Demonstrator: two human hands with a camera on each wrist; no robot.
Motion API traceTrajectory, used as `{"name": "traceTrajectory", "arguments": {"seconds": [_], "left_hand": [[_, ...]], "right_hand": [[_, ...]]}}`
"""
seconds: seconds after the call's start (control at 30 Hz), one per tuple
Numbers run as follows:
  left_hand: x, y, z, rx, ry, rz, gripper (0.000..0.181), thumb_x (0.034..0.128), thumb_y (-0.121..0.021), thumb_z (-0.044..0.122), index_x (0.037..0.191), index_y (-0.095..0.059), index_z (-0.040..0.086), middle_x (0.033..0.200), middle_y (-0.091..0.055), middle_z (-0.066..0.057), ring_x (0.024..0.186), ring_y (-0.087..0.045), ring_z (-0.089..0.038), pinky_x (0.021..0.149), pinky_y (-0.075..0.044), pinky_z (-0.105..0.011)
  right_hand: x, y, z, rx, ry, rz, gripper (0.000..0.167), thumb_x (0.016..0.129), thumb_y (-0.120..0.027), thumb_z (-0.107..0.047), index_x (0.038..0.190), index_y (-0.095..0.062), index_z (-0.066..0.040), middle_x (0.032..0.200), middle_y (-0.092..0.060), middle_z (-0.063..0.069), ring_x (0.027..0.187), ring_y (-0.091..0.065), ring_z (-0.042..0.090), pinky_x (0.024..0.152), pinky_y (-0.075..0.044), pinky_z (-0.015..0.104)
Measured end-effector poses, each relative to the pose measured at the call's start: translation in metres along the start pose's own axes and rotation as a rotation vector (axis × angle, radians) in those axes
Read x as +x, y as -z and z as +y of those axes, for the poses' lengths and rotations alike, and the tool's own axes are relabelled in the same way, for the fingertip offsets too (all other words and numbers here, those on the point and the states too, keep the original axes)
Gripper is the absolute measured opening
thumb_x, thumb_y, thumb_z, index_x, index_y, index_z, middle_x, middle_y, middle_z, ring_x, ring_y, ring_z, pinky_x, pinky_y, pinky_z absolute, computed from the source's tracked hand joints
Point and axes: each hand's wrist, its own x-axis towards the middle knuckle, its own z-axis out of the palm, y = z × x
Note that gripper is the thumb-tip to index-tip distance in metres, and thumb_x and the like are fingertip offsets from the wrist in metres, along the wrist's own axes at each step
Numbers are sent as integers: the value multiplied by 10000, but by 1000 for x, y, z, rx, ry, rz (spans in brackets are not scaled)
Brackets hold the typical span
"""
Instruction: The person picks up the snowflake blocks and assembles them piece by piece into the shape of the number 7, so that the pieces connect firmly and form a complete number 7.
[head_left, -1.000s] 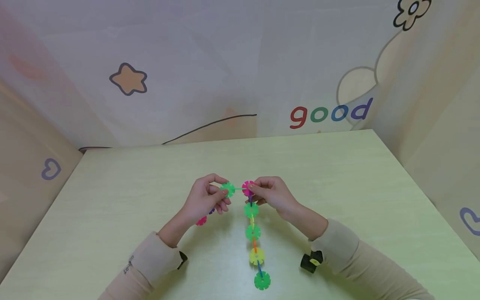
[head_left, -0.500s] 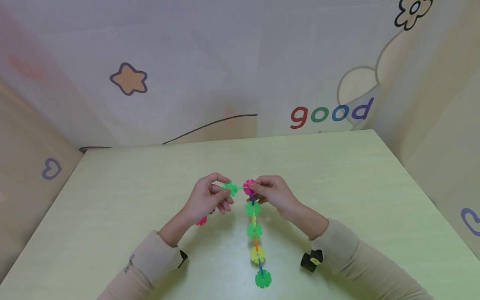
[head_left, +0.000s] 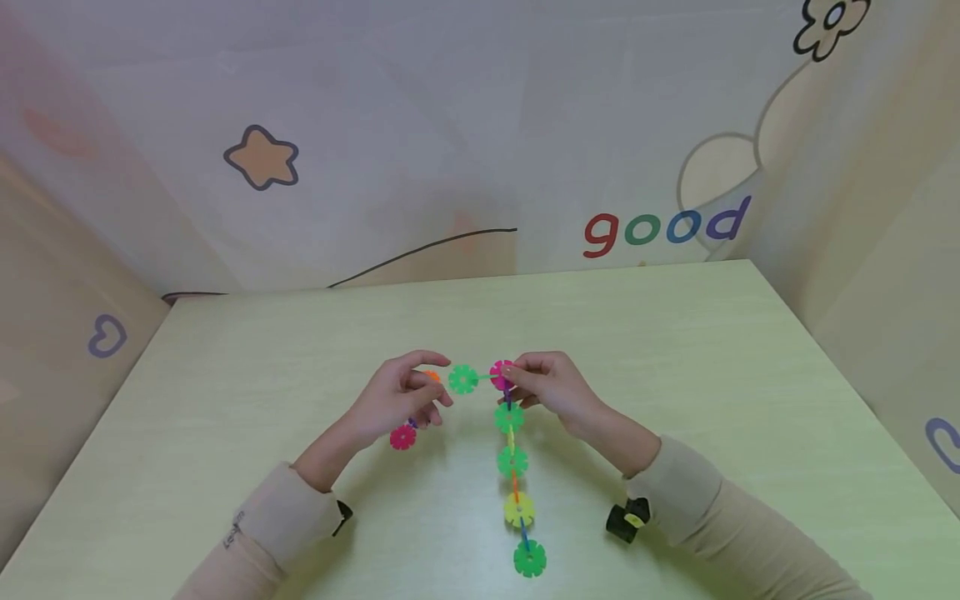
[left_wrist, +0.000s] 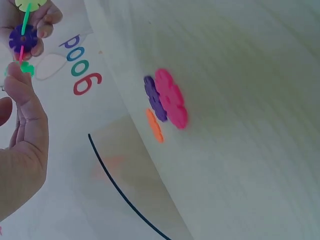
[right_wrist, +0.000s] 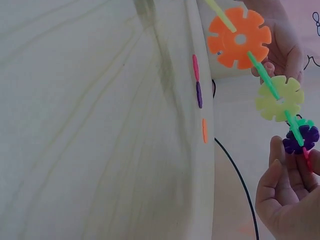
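My right hand [head_left: 558, 390] pinches a pink notched flower disc [head_left: 501, 375] at the top of a chain of plastic flower discs. The chain trails toward me through several discs, ending in a green one [head_left: 530, 558]. A light green disc [head_left: 463, 379] juts from the pink one toward the left. Just left of that disc, my left hand [head_left: 397, 396] hovers with thumb and index finger apart, holding nothing visible. Beneath and behind it lie a loose pink disc [left_wrist: 171, 98], a purple disc [left_wrist: 155, 98] and an orange disc [left_wrist: 155, 125] on the table.
The pale wooden table [head_left: 247, 367] meets a printed curtain [head_left: 405, 150] at the back, with more curtain along both sides. A black wrist camera [head_left: 628, 520] sits by my right cuff.
My left hand has let go of the light green disc and drawn back left, uncovering the orange disc. The light green disc stays joined to the chain in my right hand.
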Motion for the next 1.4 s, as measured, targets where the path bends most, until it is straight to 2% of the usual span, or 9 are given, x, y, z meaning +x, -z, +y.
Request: {"name": "traceTrajectory", "arguments": {"seconds": [0.13, 0.27, 0.47, 0.67, 0.77, 0.97, 1.23, 1.4], "left_hand": [[-2, 9, -6, 80, 13, 20, 316, 891, -542, 41, 1198, -488, -9, 875, -624, -257, 652, -615, -342, 610, -531, -383], [-4, 17, -14, 201, 2, 31, 282, 867, -578, 53, 1136, -544, -26, 849, -624, -197, 616, -596, -232, 591, -521, -426], [-2, 28, -26, 414, -54, 2, 232, 810, -645, 16, 1037, -620, -27, 783, -588, -57, 625, -581, -193, 557, -507, -312], [6, 32, -36, 520, -4, -56, 248, 784, -685, 23, 1030, -658, 25, 799, -574, -29, 716, -553, -177, 619, -489, -270], [10, 33, -40, 559, 28, -85, 241, 776, -697, 37, 1016, -678, 53, 810, -584, -22, 752, -542, -178, 641, -485, -267], [16, 34, -47, 585, 68, -122, 248, 757, -730, 82, 1003, -698, 76, 830, -601, -5, 787, -528, -175, 673, -478, -267], [20, 29, -48, 630, 75, -116, 212, 717, -754, 38, 907, -673, 86, 780, -557, -1, 751, -498, -167, 674, -457, -274], [20, 31, -46, 620, 99, -108, 163, 752, -712, 0, 853, -624, 93, 792, -563, -17, 752, -519, -178, 666, -473, -275]], "right_hand": [[0, 1, -1, -3, 0, -4, 195, 908, -556, -112, 859, -610, 69, 750, -667, 30, 683, -645, 145, 620, -502, 253], [0, 3, 0, -10, 3, 1, 186, 907, -554, -103, 854, -613, 65, 762, -670, 52, 656, -624, 134, 615, -506, 254], [-1, 5, 0, -19, -3, 8, 170, 906, -548, -86, 843, -615, 57, 779, -666, 99, 625, -592, 134, 608, -504, 254], [-1, 7, 0, -29, -5, 3, 194, 915, -540, -104, 873, -614, 71, 806, -674, 103, 668, -620, 139, 620, -505, 254], [-1, 7, 0, -31, -3, 3, 197, 913, -544, -106, 874, -615, 74, 792, -673, 81, 666, -616, 143, 624, -507, 255], [-2, 8, 0, -24, -5, -2, 198, 912, -548, -112, 875, -618, 70, 839, -672, 144, 688, -635, 152, 641, -512, 270], [-2, 7, 0, -24, -16, 5, 179, 903, -561, -107, 863, -619, 58, 837, -672, 154, 661, -621, 150, 634, -508, 265], [-2, 7, 0, -29, -15, 5, 179, 902, -561, -104, 866, -618, 61, 832, -672, 152, 652, -615, 145, 633, -507, 264]]}}
